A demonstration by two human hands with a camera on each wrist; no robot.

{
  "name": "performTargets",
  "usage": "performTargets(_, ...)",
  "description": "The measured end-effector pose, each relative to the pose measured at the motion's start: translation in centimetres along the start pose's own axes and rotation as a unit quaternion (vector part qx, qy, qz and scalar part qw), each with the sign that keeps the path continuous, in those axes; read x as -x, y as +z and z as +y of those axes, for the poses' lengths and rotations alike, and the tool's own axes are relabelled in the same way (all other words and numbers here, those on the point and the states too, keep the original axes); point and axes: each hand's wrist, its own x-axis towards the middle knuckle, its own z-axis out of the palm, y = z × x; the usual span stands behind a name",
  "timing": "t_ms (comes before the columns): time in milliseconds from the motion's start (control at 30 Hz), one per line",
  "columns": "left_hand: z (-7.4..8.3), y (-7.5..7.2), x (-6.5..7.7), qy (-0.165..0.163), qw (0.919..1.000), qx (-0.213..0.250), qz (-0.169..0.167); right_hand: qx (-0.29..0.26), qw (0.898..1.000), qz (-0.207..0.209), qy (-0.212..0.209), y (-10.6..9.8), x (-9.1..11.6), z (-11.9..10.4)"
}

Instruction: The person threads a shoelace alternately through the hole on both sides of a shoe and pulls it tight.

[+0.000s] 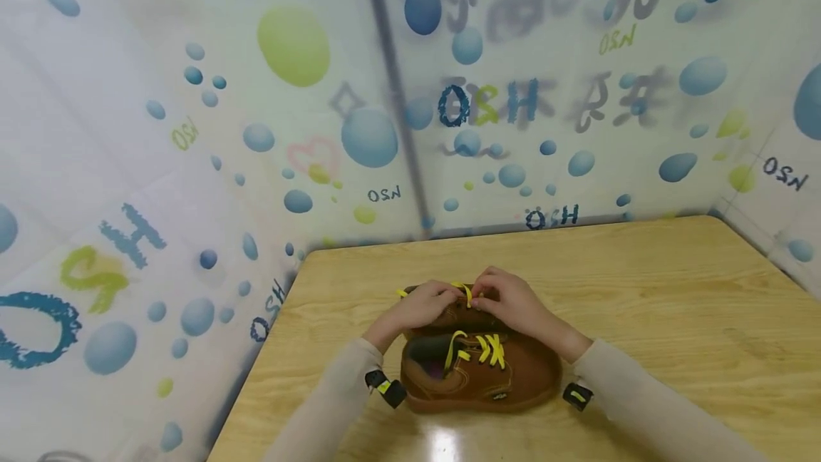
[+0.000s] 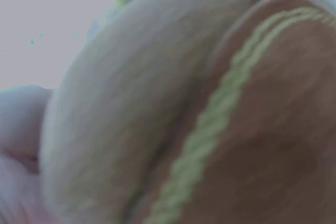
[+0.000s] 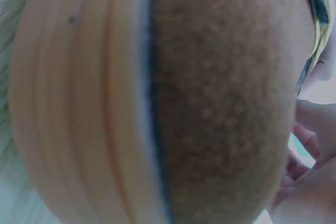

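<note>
Two brown shoes lie side by side on the table. The far shoe [image 1: 465,318] is partly hidden behind the near one and under both hands. My left hand [image 1: 423,305] curls over its upper, fingertips at the lacing, and grips it there. From the other side, my right hand [image 1: 513,301] pinches a yellow shoelace [image 1: 469,296] between thumb and finger. The near shoe [image 1: 474,383], toe to the right, has yellow laces [image 1: 492,350] across its front and a loose end by its opening. Its stitched side [image 2: 273,129] fills much of the left wrist view.
Both shoes stand on a light wooden table [image 1: 641,291]. A white curtain [image 1: 321,127] with blue and green drops rises behind and to the left. Black bands with small cameras [image 1: 386,388] sit at the wrists, on either side of the near shoe.
</note>
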Motion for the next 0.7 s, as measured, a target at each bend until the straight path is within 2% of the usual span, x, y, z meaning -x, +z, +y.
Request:
performTargets(100,-0.3,-1.0,-0.2,-0.044,0.9942,0.086,-0.049,-0.007,1.000,-0.002,-0.004,0.0,0.1,0.1)
performTargets(167,-0.5,-1.5,-0.6,-0.054,0.9895,0.110,-0.076,-0.010,1.000,-0.005,-0.008,-0.1,0.2,0.1)
performTargets(233,-0.6,-1.7,-0.9,-0.043,0.9901,0.094,-0.095,-0.016,1.000,-0.007,-0.016,-0.1,0.2,0.1)
performTargets(333,-0.5,-1.7,-1.3,0.004,0.9959,0.004,-0.090,-0.020,0.999,-0.007,-0.028,0.0,0.3,0.1)
performTargets(433,-0.5,-1.3,-1.3,0.031,0.9936,-0.089,-0.062,-0.026,0.999,-0.009,-0.034,0.2,0.4,0.0)
performTargets(567,-0.4,-0.9,0.0,-0.004,0.9862,-0.165,-0.013,-0.035,0.999,-0.015,-0.034,0.4,0.5,0.0)
performTargets(633,0.0,-1.1,1.1,-0.038,0.9764,-0.210,0.036,-0.037,0.999,-0.019,-0.033,0.5,0.5,0.0)
performTargets(700,0.6,-1.7,2.4,-0.068,0.9582,-0.256,0.109,-0.042,0.998,-0.025,-0.030,0.4,0.4,0.0)
